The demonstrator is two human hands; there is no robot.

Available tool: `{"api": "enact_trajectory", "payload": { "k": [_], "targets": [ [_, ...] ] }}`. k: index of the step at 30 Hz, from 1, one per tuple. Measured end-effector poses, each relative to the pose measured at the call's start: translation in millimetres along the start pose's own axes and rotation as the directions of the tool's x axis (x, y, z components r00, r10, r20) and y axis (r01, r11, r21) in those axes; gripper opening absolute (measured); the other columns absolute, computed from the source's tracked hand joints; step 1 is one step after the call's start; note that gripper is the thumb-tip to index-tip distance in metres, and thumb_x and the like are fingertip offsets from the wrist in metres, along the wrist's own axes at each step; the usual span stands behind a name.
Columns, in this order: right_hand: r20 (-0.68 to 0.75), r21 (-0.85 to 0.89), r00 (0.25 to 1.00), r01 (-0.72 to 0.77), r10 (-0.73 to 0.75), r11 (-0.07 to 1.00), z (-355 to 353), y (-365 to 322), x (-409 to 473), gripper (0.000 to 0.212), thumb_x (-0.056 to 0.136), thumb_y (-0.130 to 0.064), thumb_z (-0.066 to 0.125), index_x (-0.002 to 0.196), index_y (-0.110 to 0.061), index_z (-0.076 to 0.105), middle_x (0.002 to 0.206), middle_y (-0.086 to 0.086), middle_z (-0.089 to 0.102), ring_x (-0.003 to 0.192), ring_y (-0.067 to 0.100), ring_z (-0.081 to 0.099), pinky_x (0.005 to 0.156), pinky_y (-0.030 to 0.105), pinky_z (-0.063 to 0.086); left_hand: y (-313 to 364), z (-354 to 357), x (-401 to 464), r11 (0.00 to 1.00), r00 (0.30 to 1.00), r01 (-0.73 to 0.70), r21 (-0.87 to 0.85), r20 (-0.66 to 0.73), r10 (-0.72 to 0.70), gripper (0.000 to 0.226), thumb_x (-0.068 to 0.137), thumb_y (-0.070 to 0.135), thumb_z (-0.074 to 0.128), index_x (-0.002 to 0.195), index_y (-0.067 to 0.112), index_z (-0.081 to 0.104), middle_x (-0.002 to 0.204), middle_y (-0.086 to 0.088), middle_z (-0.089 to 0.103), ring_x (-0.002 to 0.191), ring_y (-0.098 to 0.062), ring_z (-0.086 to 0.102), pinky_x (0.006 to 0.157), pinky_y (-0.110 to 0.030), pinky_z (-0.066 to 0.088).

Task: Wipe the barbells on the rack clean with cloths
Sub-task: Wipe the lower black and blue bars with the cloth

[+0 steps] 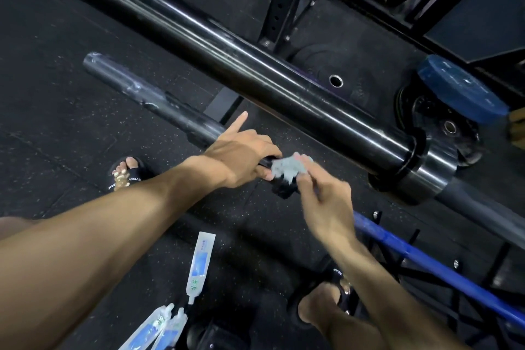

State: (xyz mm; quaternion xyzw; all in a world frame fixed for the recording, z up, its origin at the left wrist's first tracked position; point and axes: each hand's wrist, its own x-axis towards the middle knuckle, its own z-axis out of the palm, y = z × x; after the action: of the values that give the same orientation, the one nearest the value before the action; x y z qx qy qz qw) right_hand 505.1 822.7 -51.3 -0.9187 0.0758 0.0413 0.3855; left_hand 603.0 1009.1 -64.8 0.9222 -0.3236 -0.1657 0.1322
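Observation:
A lower black barbell (159,99) runs from the upper left down to the middle, its sleeve smeared with pale streaks. My left hand (241,156) grips this bar near its collar, index finger stuck out straight. My right hand (321,199) pinches a crumpled grey cloth (288,167) and holds it against the same bar just right of my left hand. A thicker glossy black barbell sleeve (255,65) crosses above them, ending in a steel collar (426,176) at the right.
A blue bar (426,261) lies on a low black rack at the lower right. A blue weight plate (460,88) and black plates stand at the right by a rack upright (284,0). Several white-and-blue wipe sachets (199,264) hang at the bottom. My sandalled feet stand on black rubber flooring.

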Motion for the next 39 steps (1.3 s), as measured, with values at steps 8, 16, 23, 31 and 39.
{"api": "enact_trajectory", "payload": {
  "k": [8, 16, 23, 31, 39],
  "targets": [
    [-0.005, 0.014, 0.993, 0.119, -0.119, 0.993, 3.3, 6.4, -11.5, 0.035, 0.103, -0.017, 0.049, 0.132, -0.029, 0.066, 0.133, -0.023, 0.061, 0.113, -0.015, 0.058, 0.096, 0.003, 0.037, 0.9, -2.0, 4.8, 0.999, 0.998, 0.044, -0.016, 0.041, -0.043, 0.041, 0.104, 0.046, 0.048, 0.144, 0.038, 0.049, 0.131, 0.012, 0.060, 0.133, -0.012, 0.045, 0.125, -0.048, -0.012],
    [0.007, 0.265, 0.998, -0.064, 0.065, 0.962, -1.5, 6.7, 19.1, 0.025, 0.108, -0.028, 0.047, 0.113, -0.026, 0.072, 0.106, -0.013, 0.074, 0.101, 0.005, 0.067, 0.093, 0.027, 0.050, 3.0, 5.7, 2.6, 1.000, 1.000, 0.012, 0.005, 0.005, -0.012, 0.044, 0.096, 0.053, 0.058, 0.136, 0.037, 0.054, 0.117, 0.017, 0.063, 0.124, -0.011, 0.050, 0.125, -0.049, -0.012],
    [0.017, 0.033, 0.996, 0.090, -0.091, 0.995, -0.1, 5.7, -13.4, 0.028, 0.101, -0.025, 0.050, 0.117, -0.025, 0.074, 0.110, -0.010, 0.076, 0.097, 0.001, 0.068, 0.089, 0.023, 0.052, 3.3, 3.7, -1.2, 0.999, 0.995, -0.033, 0.027, -0.089, 0.035, 0.051, 0.092, 0.036, 0.069, 0.140, 0.037, 0.054, 0.125, 0.015, 0.065, 0.125, -0.009, 0.047, 0.126, -0.040, -0.013],
    [-0.007, 0.153, 0.998, -0.066, 0.068, 0.986, -0.1, 3.9, 22.7, 0.026, 0.108, -0.024, 0.046, 0.099, -0.031, 0.069, 0.086, -0.020, 0.068, 0.083, -0.001, 0.061, 0.079, 0.022, 0.043, 7.6, 10.9, -3.9, 0.999, 0.981, -0.012, 0.048, -0.194, 0.021, 0.048, 0.085, 0.046, 0.076, 0.130, 0.039, 0.060, 0.106, 0.013, 0.068, 0.119, -0.009, 0.050, 0.125, -0.035, -0.012],
    [0.083, -0.088, 0.952, 0.301, -0.294, 0.950, 7.6, 7.6, -28.6, 0.036, 0.097, -0.026, 0.049, 0.128, -0.031, 0.068, 0.138, -0.007, 0.065, 0.121, 0.009, 0.063, 0.102, 0.024, 0.050, 2.4, 11.2, -2.3, 0.999, 0.976, -0.012, 0.039, -0.215, 0.020, 0.053, 0.085, 0.039, 0.077, 0.135, 0.039, 0.060, 0.106, 0.004, 0.066, 0.119, -0.010, 0.051, 0.120, -0.025, -0.020]
  ]
}}
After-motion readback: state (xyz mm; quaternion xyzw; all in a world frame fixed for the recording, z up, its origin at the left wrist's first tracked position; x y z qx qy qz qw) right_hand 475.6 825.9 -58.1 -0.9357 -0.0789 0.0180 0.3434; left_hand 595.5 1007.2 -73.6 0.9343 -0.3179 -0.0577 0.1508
